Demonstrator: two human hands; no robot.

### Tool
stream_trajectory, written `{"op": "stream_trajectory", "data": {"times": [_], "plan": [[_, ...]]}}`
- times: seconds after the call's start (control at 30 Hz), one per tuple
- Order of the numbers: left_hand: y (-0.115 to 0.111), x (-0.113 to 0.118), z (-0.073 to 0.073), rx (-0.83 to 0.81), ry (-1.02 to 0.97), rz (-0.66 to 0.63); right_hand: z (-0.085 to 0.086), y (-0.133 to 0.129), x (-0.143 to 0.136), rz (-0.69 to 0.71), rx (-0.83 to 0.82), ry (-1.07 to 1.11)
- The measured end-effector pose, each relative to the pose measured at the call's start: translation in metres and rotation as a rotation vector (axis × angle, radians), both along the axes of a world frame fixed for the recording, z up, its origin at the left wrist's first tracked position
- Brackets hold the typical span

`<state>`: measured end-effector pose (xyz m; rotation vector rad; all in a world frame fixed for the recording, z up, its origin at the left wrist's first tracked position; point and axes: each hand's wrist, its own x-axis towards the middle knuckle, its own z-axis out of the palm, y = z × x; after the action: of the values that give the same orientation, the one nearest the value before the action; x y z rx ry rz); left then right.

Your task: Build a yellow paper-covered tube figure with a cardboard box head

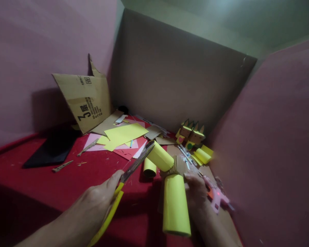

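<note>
My left hand (96, 197) grips a pair of scissors (137, 164) with yellow handles, around the pivot end. The blades point up and away, and their tips overlap the far end of a tilted yellow paper tube (162, 158). My right hand (197, 188) is closed on a small brown cardboard piece (179, 165). The tilted tube meets this piece, and a larger yellow tube (176, 206) hangs below it toward me; how they are joined is not visible. Behind them a third yellow tube (149, 167) rests on the red table cover (92, 187).
A pink glue gun (217, 199) with a lit red light lies at right. Cardboard figures (190, 133), markers (185, 156) and a yellow roll (203, 155) sit behind it. Paper sheets (126, 134), a cardboard box piece (89, 99) and a black panel (51, 149) occupy the left and back.
</note>
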<state>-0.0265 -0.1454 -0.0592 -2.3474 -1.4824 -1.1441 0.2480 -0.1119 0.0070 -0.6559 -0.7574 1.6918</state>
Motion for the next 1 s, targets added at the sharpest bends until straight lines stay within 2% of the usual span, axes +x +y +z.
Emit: {"op": "stream_trajectory", "data": {"times": [0.1,0.23,0.33,0.43,0.5,0.6,0.87,1.0], "plan": [[-0.003,-0.001,0.011,-0.011,0.015,-0.021,-0.004,0.002,0.002,0.022,-0.067,0.038],[-0.011,-0.002,0.038,-0.042,0.146,-0.108,-0.007,0.003,0.002,0.035,-0.112,0.022],[-0.012,-0.001,0.050,0.090,0.256,-0.088,-0.007,0.003,0.001,-0.011,-0.068,0.026],[-0.010,0.002,0.050,0.220,0.325,-0.012,-0.003,0.003,-0.002,-0.016,-0.010,0.025],[-0.010,0.004,0.048,0.233,0.328,0.026,0.000,0.003,-0.004,0.004,0.037,0.017],[-0.011,0.004,0.046,0.182,0.308,0.040,0.003,0.002,-0.007,0.042,0.082,0.008],[-0.006,-0.012,0.033,0.004,0.270,-0.051,-0.002,0.003,-0.004,0.076,0.115,0.002],[-0.005,-0.018,0.035,-0.053,0.228,-0.086,-0.003,0.003,-0.004,0.087,0.138,-0.008]]}}
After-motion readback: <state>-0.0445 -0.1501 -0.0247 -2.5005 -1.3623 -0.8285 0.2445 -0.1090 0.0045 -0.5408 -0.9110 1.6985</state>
